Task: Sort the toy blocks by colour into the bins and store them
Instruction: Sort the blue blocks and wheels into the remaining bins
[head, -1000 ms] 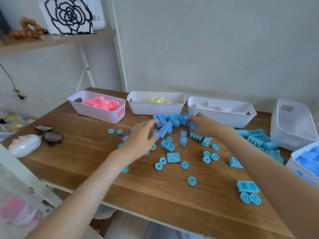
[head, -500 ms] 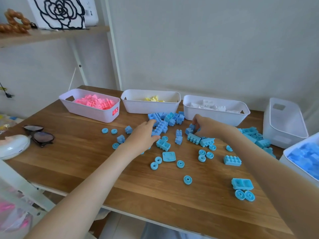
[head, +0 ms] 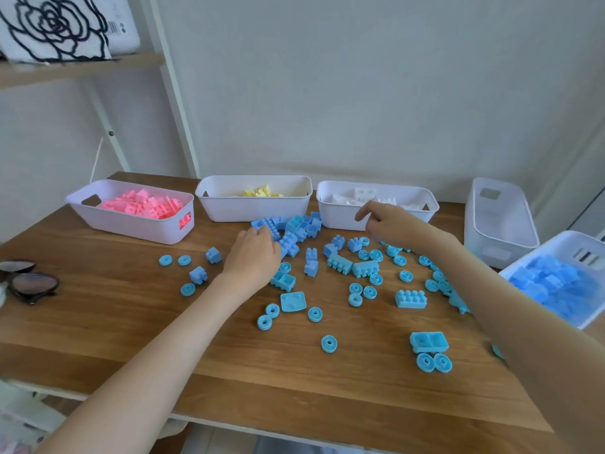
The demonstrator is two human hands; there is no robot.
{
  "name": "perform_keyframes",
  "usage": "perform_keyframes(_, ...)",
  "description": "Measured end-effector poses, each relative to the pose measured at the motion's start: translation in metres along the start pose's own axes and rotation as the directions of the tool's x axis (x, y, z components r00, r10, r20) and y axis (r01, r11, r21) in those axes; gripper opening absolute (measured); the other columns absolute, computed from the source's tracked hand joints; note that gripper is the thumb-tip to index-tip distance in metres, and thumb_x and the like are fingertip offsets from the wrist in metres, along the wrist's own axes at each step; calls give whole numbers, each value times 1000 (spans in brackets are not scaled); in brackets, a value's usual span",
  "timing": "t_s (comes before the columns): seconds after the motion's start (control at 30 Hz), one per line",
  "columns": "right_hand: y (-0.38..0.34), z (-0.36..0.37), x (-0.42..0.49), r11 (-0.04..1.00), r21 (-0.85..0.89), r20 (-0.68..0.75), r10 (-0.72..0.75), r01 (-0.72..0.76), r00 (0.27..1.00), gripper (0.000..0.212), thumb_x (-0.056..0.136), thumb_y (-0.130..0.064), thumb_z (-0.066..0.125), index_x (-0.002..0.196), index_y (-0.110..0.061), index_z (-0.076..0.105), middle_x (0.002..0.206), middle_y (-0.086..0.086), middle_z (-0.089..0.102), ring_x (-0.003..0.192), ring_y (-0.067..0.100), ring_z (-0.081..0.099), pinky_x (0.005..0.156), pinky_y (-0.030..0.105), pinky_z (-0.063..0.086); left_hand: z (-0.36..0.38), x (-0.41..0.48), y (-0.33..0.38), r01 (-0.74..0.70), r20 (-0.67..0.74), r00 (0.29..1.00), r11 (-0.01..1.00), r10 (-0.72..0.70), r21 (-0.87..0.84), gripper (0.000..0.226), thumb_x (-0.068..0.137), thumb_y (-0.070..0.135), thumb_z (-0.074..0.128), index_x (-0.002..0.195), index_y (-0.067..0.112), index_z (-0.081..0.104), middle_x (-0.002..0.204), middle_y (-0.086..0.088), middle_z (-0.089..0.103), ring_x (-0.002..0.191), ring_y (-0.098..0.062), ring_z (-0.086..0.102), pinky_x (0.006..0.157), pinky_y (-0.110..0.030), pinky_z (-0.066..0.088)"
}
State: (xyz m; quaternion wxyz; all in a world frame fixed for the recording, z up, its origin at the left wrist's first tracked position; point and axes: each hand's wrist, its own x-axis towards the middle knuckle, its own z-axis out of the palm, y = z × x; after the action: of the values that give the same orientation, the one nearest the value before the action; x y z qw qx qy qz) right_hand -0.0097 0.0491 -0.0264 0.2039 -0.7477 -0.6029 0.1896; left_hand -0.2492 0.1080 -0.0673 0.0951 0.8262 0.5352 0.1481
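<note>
Loose blue blocks [head: 296, 229] lie heaped on the wooden table [head: 98, 322] just in front of the yellow-block bin [head: 253, 199], which serves as the landmark here. The left hand [head: 252, 257] rests palm down at the near-left edge of that heap, its fingertips curled onto a long studded blue brick [head: 270, 224] in front of the yellow-block bin; whether the fingers actually pinch the brick cannot be told, since the back of the hand hides them. To the right of the yellow-block bin, the right hand [head: 391, 222] hovers before the white-block bin [head: 376, 204], fingers loosely bent and spread, with nothing visibly held; small blue blocks and rings lie on the table just below it, apart from the fingers. Left of the yellow-block bin stands the pink-block bin [head: 131, 211]. Far to the right of it an empty white bin [head: 497, 221] stands, and nearer the viewer beyond that, a bin of blue blocks [head: 556, 280]. More blue rings, a flat blue plate [head: 293, 301] and a hollow two-cell blue block [head: 429, 342] are scattered across the table nearer the viewer than the heap. Sunglasses [head: 29, 280] lie at the table's far-left edge.
</note>
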Motion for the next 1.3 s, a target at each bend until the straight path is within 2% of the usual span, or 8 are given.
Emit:
perform_keyframes(0.07,4,5,2,996,-90,-29,15,-18,999,25,97,-12,35,116,-14,50,87,1,56,68,14,52,59,24,42,3,3,4,4,-2,1000,999,-4,42,37,102,30,24,107,6,51,111,-10,55,93,-18,43,76,-26,33)
perform_keyframes(0.2,8,20,7,967,-255,21,-5,10,1000,39,94,-29,52,131,-17,43,118,8,54,99,21,54,84,33,45,2,1,12,11,98,995,998,-16,57,53,96,50,39,117,3,52,116,-11,54,110,-25,47,80,-29,38)
perform_keyframes(0.37,8,32,13,905,-420,77,-43,71,996,35,92,-10,54,126,-21,54,120,4,45,105,23,53,88,35,48,-5,-1,14,-19,127,992,996,9,83,37,97,37,46,119,7,50,117,-10,54,108,-22,48,76,-27,36)
perform_keyframes(0.7,46,-50,-31,959,-280,-99,-71,41,992,24,94,-17,49,116,-11,56,112,7,57,91,20,51,80,28,40,-20,-14,118,-283,116,959,918,260,278,29,100,25,38,113,2,50,114,-13,53,109,-26,47,86,-30,35)
perform_keyframes(0.87,96,-89,-77,968,-216,-160,98,-131,982,21,94,-19,50,113,-12,56,112,8,63,94,23,55,81,29,41,-3,-11,164,-327,188,937,930,295,167,24,97,28,45,96,5,52,96,-10,54,96,-25,51,69,-27,33)
perform_keyframes(1.03,94,-75,-102,993,-72,-190,78,-93,979,19,97,-19,43,113,-10,48,105,9,61,93,29,56,79,34,43,8,-22,191,-318,219,921,946,323,-62,39,94,33,48,63,12,40,56,-1,41,51,-12,39,46,-26,25)
perform_keyframes(1.17,81,-45,-102,993,-102,-199,37,-59,979,13,97,-11,37,106,-2,41,84,13,52,68,27,47,64,38,36,15,-29,198,-183,245,933,934,263,-306,31,95,40,48,80,14,53,63,2,48,57,-10,45,52,-26,32)
perform_keyframes(1.3,64,-35,-96,1000,23,-328,19,-12,945,16,99,-16,32,110,-6,39,86,14,52,66,23,46,62,39,38,19,-35,197,72,364,913,809,181,-583,36,96,46,45,116,18,57,100,5,56,90,-14,54,78,-28,39)
